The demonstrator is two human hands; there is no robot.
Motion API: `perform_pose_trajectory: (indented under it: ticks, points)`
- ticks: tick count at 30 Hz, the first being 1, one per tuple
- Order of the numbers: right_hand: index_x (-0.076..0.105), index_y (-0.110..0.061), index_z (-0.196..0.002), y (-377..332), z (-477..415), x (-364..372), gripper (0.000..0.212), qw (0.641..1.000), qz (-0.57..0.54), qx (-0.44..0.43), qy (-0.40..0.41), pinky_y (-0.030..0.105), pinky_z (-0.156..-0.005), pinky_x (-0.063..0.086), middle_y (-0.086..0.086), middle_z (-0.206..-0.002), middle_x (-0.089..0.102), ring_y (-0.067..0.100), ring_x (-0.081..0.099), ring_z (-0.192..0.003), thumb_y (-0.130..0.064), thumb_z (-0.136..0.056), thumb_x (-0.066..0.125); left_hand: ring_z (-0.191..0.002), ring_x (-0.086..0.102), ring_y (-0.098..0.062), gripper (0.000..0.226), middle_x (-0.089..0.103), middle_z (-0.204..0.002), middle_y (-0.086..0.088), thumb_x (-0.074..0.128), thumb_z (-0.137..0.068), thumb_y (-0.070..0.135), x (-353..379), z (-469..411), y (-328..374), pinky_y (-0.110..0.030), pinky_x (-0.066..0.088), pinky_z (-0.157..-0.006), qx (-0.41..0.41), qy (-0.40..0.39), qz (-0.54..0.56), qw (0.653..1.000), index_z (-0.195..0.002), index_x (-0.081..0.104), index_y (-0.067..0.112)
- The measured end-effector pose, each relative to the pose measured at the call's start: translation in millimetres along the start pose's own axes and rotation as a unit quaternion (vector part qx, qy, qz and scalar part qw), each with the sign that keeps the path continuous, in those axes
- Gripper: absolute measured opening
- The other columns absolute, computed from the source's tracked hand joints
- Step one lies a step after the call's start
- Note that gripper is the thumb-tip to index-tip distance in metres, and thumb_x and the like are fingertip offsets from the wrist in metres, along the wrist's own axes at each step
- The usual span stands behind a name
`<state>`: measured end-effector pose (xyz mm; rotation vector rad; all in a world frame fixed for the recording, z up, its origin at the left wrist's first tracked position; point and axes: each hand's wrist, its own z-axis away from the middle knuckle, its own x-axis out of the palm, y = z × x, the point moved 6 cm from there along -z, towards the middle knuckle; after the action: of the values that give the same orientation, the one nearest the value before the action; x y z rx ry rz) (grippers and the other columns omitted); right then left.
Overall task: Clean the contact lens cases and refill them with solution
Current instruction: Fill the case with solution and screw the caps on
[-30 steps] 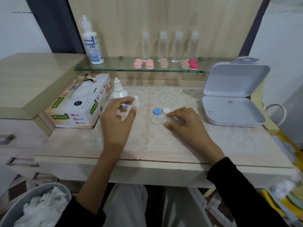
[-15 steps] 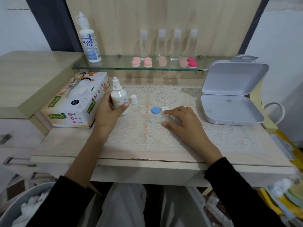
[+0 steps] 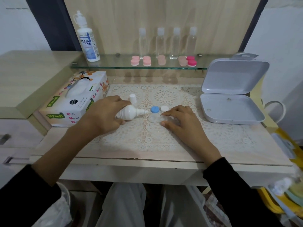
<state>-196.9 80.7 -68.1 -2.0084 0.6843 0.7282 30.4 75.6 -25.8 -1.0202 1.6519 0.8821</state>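
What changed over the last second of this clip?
The left hand set the small white cap down on the lace mat. It then took hold of the dropper bottle and tipped it from upright to nearly level, nozzle pointing right toward the clear lens case. Unchanged: the right hand holds the case between thumb and fingers; the blue lid and white lid lie behind it.
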Motion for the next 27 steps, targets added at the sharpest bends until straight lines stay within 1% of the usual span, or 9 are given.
perform_pose_trajectory:
  ticks: [3, 6, 9, 13, 16, 18, 23, 25, 27]
  points:
    - [0.069, -0.022, -0.115, -0.4, 0.2, 0.2, 0.033, 1.0, 0.005, -0.003, -0.002, 0.031, -0.087, 0.04, -0.009, -0.104, 0.059, 0.011, 0.045, -0.101, -0.039, -0.087, 0.067, -0.106, 0.051, -0.023, 0.062, 0.057, -0.115, -0.001, 0.074, -0.077, 0.028, -1.1, -2.1, 5.0, -0.033, 0.043, -0.078, -0.002, -0.03, -0.04, 0.999, -0.133, 0.051, 0.024]
    - [0.069, -0.022, -0.115, -0.1, 0.2, 0.0, 0.032, 1.0, 0.005, -0.006, 0.0, 0.032, -0.085, 0.04, -0.009, -0.103, 0.058, 0.011, 0.045, -0.099, -0.038, -0.087, 0.068, -0.109, 0.048, -0.019, 0.062, 0.053, -0.117, 0.004, 0.071, -0.079, 0.032, -3.5, -3.7, 8.9, -0.032, 0.043, -0.075, -0.002, -0.054, -0.08, 0.995, -0.136, 0.046, 0.03]
    - [0.069, -0.021, -0.114, 0.0, 0.0, 0.0, 0.032, 1.0, 0.004, -0.008, 0.002, 0.032, -0.085, 0.039, -0.009, -0.103, 0.058, 0.009, 0.043, -0.098, -0.038, -0.087, 0.068, -0.111, 0.047, -0.017, 0.062, 0.053, -0.118, 0.006, 0.068, -0.081, 0.034, -7.9, -4.9, 14.4, -0.029, 0.038, -0.068, 0.007, -0.059, -0.119, 0.991, -0.137, 0.044, 0.033]
    - [0.069, -0.022, -0.115, 0.4, 0.0, 0.5, 0.033, 1.0, 0.004, -0.006, 0.0, 0.031, -0.086, 0.038, -0.009, -0.105, 0.059, 0.01, 0.044, -0.1, -0.039, -0.087, 0.067, -0.109, 0.048, -0.017, 0.058, 0.054, -0.118, 0.005, 0.067, -0.081, 0.035, -13.8, -4.3, 21.0, -0.03, 0.039, -0.067, 0.014, -0.059, -0.147, 0.987, -0.136, 0.047, 0.033]
    - [0.068, -0.023, -0.115, 0.2, 0.4, 0.3, 0.033, 1.0, 0.001, -0.006, -0.001, 0.029, -0.085, 0.037, -0.011, -0.104, 0.057, 0.008, 0.042, -0.099, -0.039, -0.087, 0.067, -0.109, 0.047, -0.017, 0.056, 0.053, -0.116, 0.005, 0.064, -0.082, 0.035, -20.4, -5.6, 27.0, -0.028, 0.033, -0.064, 0.022, -0.056, -0.179, 0.982, -0.135, 0.047, 0.035]
    - [0.069, -0.023, -0.115, -0.5, 0.7, 0.4, 0.032, 1.0, 0.001, -0.006, 0.001, 0.029, -0.085, 0.036, -0.013, -0.102, 0.055, 0.007, 0.041, -0.099, -0.039, -0.087, 0.066, -0.109, 0.047, -0.017, 0.054, 0.053, -0.115, 0.005, 0.063, -0.081, 0.033, -25.4, -7.5, 31.0, -0.028, 0.032, -0.063, 0.025, -0.054, -0.204, 0.977, -0.133, 0.048, 0.036]
    - [0.069, -0.023, -0.114, -0.7, 0.8, 0.6, 0.032, 1.0, 0.001, -0.008, 0.004, 0.028, -0.084, 0.035, -0.014, -0.1, 0.054, 0.008, 0.042, -0.098, -0.039, -0.087, 0.067, -0.105, 0.048, -0.018, 0.052, 0.055, -0.11, 0.004, 0.061, -0.078, 0.029, -31.0, -11.3, 41.6, -0.029, 0.035, -0.064, 0.056, -0.058, -0.226, 0.971, -0.129, 0.052, 0.035]
    - [0.069, -0.023, -0.114, -0.3, 0.3, 1.2, 0.032, 1.0, 0.001, -0.008, 0.003, 0.028, -0.084, 0.035, -0.013, -0.1, 0.054, 0.007, 0.041, -0.098, -0.039, -0.087, 0.067, -0.106, 0.048, -0.019, 0.051, 0.056, -0.111, 0.002, 0.062, -0.078, 0.028, -32.6, -13.6, 43.9, -0.031, 0.037, -0.068, 0.065, -0.062, -0.227, 0.97, -0.129, 0.053, 0.034]
    - [0.069, -0.023, -0.114, -0.1, -0.4, 1.9, 0.032, 1.0, 0.003, -0.007, 0.002, 0.029, -0.085, 0.036, -0.011, -0.102, 0.056, 0.008, 0.042, -0.098, -0.039, -0.087, 0.067, -0.104, 0.048, -0.019, 0.051, 0.056, -0.109, 0.001, 0.062, -0.078, 0.028, -32.8, -16.1, 44.7, -0.033, 0.038, -0.074, 0.073, -0.069, -0.229, 0.968, -0.128, 0.054, 0.033]
